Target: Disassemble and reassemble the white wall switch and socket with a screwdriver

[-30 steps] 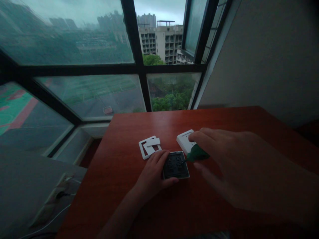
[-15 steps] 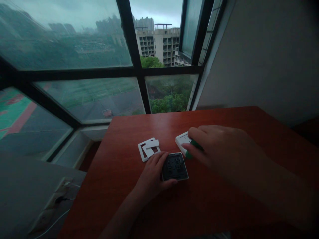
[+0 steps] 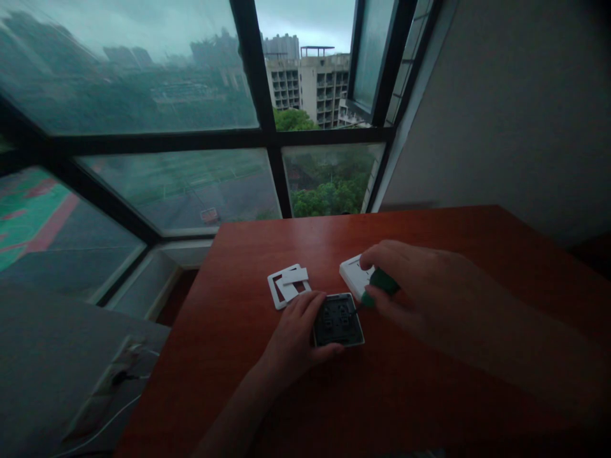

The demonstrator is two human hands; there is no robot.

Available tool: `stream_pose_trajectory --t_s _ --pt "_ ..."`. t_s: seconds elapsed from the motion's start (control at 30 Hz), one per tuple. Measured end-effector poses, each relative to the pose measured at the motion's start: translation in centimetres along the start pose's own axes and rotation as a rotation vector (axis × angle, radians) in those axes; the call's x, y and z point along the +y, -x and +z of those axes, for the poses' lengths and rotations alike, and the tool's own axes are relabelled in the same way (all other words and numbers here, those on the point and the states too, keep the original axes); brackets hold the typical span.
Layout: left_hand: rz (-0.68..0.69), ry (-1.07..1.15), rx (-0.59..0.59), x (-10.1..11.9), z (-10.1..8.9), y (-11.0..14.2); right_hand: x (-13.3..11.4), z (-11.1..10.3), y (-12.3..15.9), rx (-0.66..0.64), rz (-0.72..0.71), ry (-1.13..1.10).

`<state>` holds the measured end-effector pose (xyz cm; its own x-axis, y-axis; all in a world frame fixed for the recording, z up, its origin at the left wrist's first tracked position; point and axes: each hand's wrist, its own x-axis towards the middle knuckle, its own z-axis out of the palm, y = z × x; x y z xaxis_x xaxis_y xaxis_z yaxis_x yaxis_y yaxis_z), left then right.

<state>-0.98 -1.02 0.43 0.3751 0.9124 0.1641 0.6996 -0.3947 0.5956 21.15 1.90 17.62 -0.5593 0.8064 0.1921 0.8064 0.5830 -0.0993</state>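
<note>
A dark square switch module [image 3: 338, 320] with a pale rim lies on the red-brown table [image 3: 429, 394]. My left hand [image 3: 292, 337] grips its left edge, thumb along the near side and fingers over the far side. My right hand [image 3: 415, 289] is closed round a green-handled screwdriver [image 3: 377, 289], and the thin tip touches the module's right edge. A white switch cover [image 3: 353, 273] lies just behind, partly hidden by my right fingers.
A white square frame [image 3: 281, 287] with a small white plate [image 3: 294, 276] laid on it sits left of the module. Beyond the table's far edge are large windows with black bars [image 3: 267, 133]. A power strip with a cable [image 3: 112, 381] lies lower left.
My right hand has closed tighter on the screwdriver and turned it a little, keeping the tip at the module's right edge. My left hand stays on the module.
</note>
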Motion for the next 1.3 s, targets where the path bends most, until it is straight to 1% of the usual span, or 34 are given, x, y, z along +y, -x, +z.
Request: stream_pose_trajectory --t_s 0.07,0.1,0.2,0.27,0.33,0.47,0.5,0.53,0.63,0.7,0.8,0.87,0.9,0.97,1.03,1.1,1.17,1.3 --pt "0.003 0.002 0.004 0.0 0.0 0.0 0.0 -0.1 0.3 -0.018 -0.043 -0.101" --pt "0.004 0.007 0.005 0.0 0.0 0.0 0.0 -0.2 0.4 -0.013 -0.025 -0.095" --pt "-0.001 0.021 0.004 0.0 0.0 0.0 0.0 -0.2 0.3 0.017 0.114 0.097" --pt "-0.003 0.016 0.004 0.0 -0.1 0.0 0.1 0.0 0.1 0.018 0.172 0.204" --pt "0.001 0.011 0.009 0.0 0.0 0.0 0.4 0.2 -0.1 0.013 0.153 0.19" --pt "0.005 0.017 0.022 -0.1 0.0 0.0 0.7 0.2 0.0 0.04 0.052 -0.076" --pt "0.004 0.021 0.022 -0.1 0.0 0.0 0.6 0.1 0.1 0.036 0.042 -0.11" --pt "0.004 0.024 0.018 -0.1 0.0 0.0 0.6 0.0 0.1 0.026 0.041 -0.108" --pt "0.004 0.025 0.009 -0.1 -0.1 0.0 0.3 -0.1 0.0 0.002 0.111 0.059" --pt "0.0 0.022 0.005 -0.1 -0.1 0.0 0.3 -0.1 -0.1 -0.022 0.119 0.113" --pt "-0.005 0.02 0.011 0.0 -0.1 0.0 0.2 -0.1 -0.1 -0.056 0.032 -0.02" --pt "0.0 0.017 0.017 0.0 0.0 -0.1 0.1 -0.1 -0.1 -0.03 0.005 -0.079" --pt "0.004 0.015 0.018 0.0 0.0 -0.1 0.1 -0.1 -0.1 -0.007 0.02 -0.062" --pt "0.01 0.012 0.018 0.0 0.0 -0.1 0.0 -0.1 -0.2 0.023 0.089 0.045" --pt "0.009 0.01 0.019 -0.1 0.0 0.0 0.0 -0.1 -0.4 0.01 0.155 0.165" --pt "0.004 0.009 0.017 -0.1 0.1 0.0 0.1 -0.1 -0.6 -0.018 0.167 0.204" --pt "0.007 0.006 0.013 -0.2 0.1 0.0 0.2 -0.2 -0.6 -0.022 0.121 0.131" --pt "0.019 -0.001 0.011 -0.2 0.2 0.0 0.3 -0.7 0.0 -0.033 -0.02 -0.19"
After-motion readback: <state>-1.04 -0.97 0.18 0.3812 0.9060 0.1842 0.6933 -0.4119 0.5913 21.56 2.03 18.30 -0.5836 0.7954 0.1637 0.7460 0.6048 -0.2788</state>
